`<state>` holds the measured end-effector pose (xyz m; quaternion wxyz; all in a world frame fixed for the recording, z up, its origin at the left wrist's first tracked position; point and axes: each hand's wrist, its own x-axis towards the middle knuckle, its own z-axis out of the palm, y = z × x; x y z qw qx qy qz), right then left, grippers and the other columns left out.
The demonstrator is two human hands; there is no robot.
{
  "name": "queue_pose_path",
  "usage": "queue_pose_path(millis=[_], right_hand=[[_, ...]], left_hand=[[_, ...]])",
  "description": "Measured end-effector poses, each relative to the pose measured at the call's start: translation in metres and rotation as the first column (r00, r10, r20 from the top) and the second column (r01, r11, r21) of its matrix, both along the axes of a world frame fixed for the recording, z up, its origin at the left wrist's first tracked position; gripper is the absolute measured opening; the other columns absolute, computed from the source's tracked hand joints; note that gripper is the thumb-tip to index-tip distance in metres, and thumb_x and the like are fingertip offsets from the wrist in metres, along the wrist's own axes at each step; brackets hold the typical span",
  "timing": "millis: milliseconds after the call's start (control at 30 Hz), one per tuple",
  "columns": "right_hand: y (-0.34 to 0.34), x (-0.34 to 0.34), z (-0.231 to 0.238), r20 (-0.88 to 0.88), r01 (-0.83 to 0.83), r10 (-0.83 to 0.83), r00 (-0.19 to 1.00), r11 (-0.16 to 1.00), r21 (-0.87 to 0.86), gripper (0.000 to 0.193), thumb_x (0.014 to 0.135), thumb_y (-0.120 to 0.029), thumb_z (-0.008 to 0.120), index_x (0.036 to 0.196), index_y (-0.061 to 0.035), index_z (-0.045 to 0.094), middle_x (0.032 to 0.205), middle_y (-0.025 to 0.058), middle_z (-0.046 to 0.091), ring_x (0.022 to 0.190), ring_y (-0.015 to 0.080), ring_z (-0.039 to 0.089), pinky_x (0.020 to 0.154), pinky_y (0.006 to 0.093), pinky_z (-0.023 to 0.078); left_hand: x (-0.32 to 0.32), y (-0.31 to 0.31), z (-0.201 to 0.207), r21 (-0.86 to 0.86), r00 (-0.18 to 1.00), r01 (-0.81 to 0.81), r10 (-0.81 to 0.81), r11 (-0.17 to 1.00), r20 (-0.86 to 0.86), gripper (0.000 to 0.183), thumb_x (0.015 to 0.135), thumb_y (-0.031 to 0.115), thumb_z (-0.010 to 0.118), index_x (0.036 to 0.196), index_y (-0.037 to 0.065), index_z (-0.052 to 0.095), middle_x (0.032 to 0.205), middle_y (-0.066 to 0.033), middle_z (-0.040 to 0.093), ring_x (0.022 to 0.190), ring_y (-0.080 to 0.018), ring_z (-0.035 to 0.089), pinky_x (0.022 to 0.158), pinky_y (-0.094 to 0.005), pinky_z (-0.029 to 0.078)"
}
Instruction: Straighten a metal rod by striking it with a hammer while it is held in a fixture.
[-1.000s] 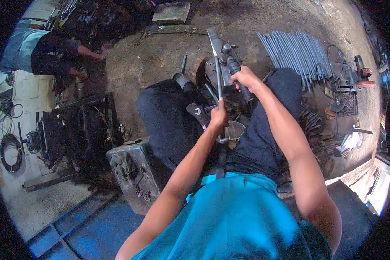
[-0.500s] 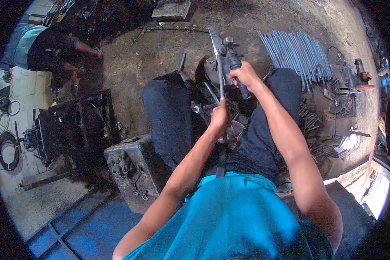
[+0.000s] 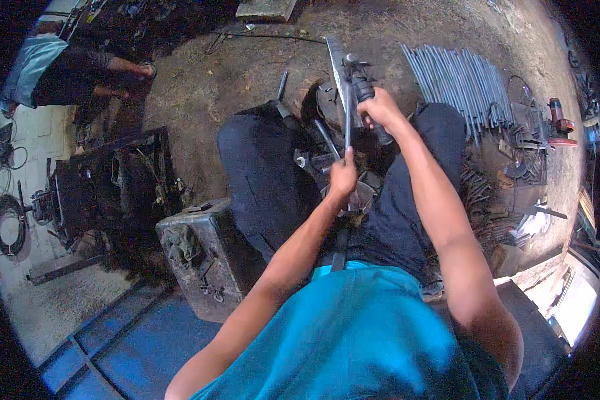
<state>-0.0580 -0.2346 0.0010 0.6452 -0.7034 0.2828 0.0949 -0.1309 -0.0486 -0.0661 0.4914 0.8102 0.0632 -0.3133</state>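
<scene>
My left hand [image 3: 343,177], fingers closed, grips the near end of a long, narrow metal blade [image 3: 338,67] pointing away from me. Its lower part looks like a thin rod; whether this is one piece I cannot tell. My right hand [image 3: 382,109] is wrapped around the dark body of a hand-held power tool [image 3: 363,87], apparently an angle grinder. The tool's head lies right beside the blade; contact is not clear. Below the blade, between my knees, are a dark round metal piece [image 3: 328,100] and a short metal bar [image 3: 327,139].
Many grey metal rods [image 3: 457,87] lie in a row at right. Beyond them a red-and-black tool [image 3: 561,125] stands by the wall. A worn metal box [image 3: 203,267] sits by my left leg. At far left are another person's legs [image 3: 80,77] and a coiled cable [image 3: 9,225].
The blade and power tool have shifted slightly right in view, still held. My left hand has moved a little right and away from me. The other person's legs have shifted slightly.
</scene>
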Motion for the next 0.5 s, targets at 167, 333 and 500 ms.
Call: queue_pose_path(millis=[167,333,500], right_hand=[[-0.004,-0.003,-0.006,-0.002,0.064,-0.064,0.998,0.994,0.092,0.014,0.07,-0.003,0.065,0.079,-0.0022,0.054,0.061,0.006,0.056,0.043,0.0152,0.053,0.038,0.0314,0.043],[-0.009,-0.008,-0.005,0.002,0.073,-0.074,0.997,0.994,0.08,0.013,0.071,-0.004,0.067,0.075,-0.0023,0.056,0.058,0.0072,0.057,0.043,0.0172,0.055,0.038,0.0323,0.043],[-0.007,-0.008,-0.002,-0.017,0.034,-0.032,0.999,0.995,0.093,0.013,0.071,-0.006,0.068,0.077,-0.0023,0.056,0.06,0.0064,0.058,0.043,0.0168,0.054,0.038,0.0321,0.044]], left_hand=[[0.001,-0.003,0.023,-0.078,0.947,-0.064,0.036,0.995,-0.319,0.062,0.096,0.055,0.042,0.084,-0.002,0.062,0.058,-0.0046,0.049,0.054,-0.0153,0.05,0.045,-0.0357,0.039],[0.005,-0.012,0.033,-0.329,0.971,-0.175,0.108,0.928,-0.214,0.051,0.096,0.05,0.046,0.107,0.0,0.054,0.069,-0.002,0.048,0.051,-0.0134,0.044,0.041,-0.0312,0.037],[0.014,-0.024,0.018,-0.446,0.921,-0.24,0.056,0.862,-0.386,0.043,0.098,0.046,0.045,0.097,0.005,0.056,0.067,-0.0009,0.049,0.049,-0.0127,0.043,0.042,-0.0286,0.034]])
